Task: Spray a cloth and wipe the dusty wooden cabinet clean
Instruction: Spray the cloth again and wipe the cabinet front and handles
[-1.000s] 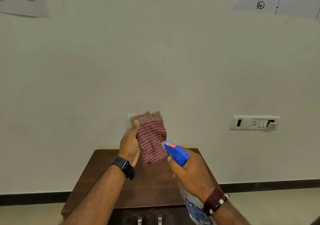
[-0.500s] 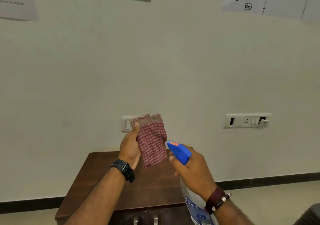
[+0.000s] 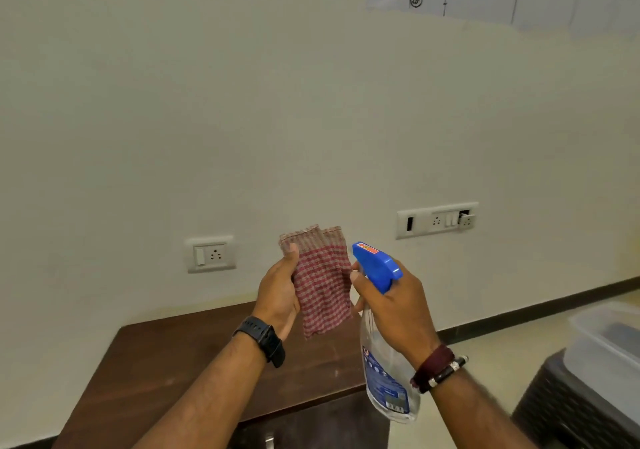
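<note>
My left hand (image 3: pixel 278 294) holds up a folded red-and-white checked cloth (image 3: pixel 320 284), thumb pressed on its upper left corner. My right hand (image 3: pixel 398 313) grips a clear spray bottle (image 3: pixel 384 372) with a blue trigger head (image 3: pixel 375 265); its nozzle points at the cloth from close by on the right. Below both hands stands the dark brown wooden cabinet (image 3: pixel 180 362), its top showing faint dusty marks, with metal door handles at the bottom edge.
The cabinet backs onto a pale wall with a switch socket (image 3: pixel 210 254) and a wider socket strip (image 3: pixel 437 220). At the lower right a dark woven basket (image 3: pixel 568 410) carries a translucent plastic box (image 3: pixel 609 344). Papers hang high on the wall.
The view has swung to the right and down a little, bringing the basket and box into sight. Both hands keep their hold, and the spray nozzle stays close to the cloth.
</note>
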